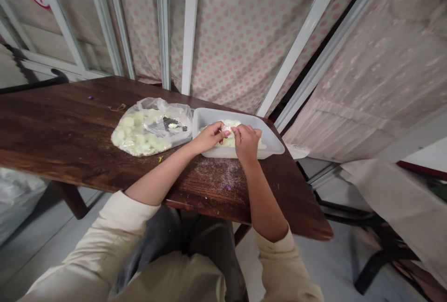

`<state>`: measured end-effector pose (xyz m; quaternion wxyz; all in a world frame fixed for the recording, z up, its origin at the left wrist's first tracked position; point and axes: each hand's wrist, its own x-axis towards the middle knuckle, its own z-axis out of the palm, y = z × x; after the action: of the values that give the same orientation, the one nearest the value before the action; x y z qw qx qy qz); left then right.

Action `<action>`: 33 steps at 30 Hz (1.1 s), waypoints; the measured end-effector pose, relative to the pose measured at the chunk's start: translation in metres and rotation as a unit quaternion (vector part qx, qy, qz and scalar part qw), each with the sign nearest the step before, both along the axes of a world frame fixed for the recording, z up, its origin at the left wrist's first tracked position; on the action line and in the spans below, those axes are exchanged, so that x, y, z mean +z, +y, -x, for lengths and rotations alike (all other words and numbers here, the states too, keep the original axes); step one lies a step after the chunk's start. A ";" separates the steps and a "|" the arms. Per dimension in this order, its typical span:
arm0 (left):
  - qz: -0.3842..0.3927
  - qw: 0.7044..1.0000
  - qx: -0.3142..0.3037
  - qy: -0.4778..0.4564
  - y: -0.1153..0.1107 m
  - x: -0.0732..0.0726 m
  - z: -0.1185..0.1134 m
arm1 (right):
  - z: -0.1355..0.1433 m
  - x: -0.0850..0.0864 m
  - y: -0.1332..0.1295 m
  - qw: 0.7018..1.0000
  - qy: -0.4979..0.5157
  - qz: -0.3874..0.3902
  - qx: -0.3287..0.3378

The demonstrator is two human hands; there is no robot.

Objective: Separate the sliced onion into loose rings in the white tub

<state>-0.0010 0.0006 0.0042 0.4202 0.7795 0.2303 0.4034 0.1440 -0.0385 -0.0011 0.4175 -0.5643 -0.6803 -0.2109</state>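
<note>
both the left hand (208, 138) and right hand (247, 140) pinch a pale piece (228, 129) (mostly hidden) over a tub (272, 138).

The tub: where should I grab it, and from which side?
Probably take the tub by its raised rim at the right end, coming from the right. No hand covers that end, while the bag crowds the left.

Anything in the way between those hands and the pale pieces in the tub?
Nothing visible: the left hand and right hand are over the tub, touching the pale pieces. The bag lies left of the tub.
</note>
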 end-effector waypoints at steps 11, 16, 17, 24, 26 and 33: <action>0.021 0.997 0.071 0.015 -0.002 0.002 0.000 | 0.001 -0.001 0.001 0.998 0.017 -0.018 0.060; 0.022 0.997 0.071 0.006 -0.002 0.002 -0.001 | 0.004 -0.002 0.001 0.995 0.034 -0.011 0.093; 0.020 0.998 0.056 -0.002 -0.002 0.003 -0.001 | 0.003 -0.003 0.001 0.995 0.050 -0.012 0.080; 0.032 0.998 -0.032 -0.043 0.003 -0.001 0.001 | -0.001 0.000 0.004 0.977 0.175 0.019 0.121; 0.043 0.997 -0.049 -0.047 0.003 -0.001 0.001 | -0.001 0.002 0.003 0.956 0.228 0.044 0.182; 0.078 0.995 -0.053 -0.010 -0.005 0.006 0.003 | 0.001 0.003 0.004 0.930 0.249 0.116 0.246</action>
<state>-0.0042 -0.0040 0.0102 0.5029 0.7512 0.2153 0.3693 0.1428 -0.0348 0.0019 0.5436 -0.4585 -0.6916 0.1263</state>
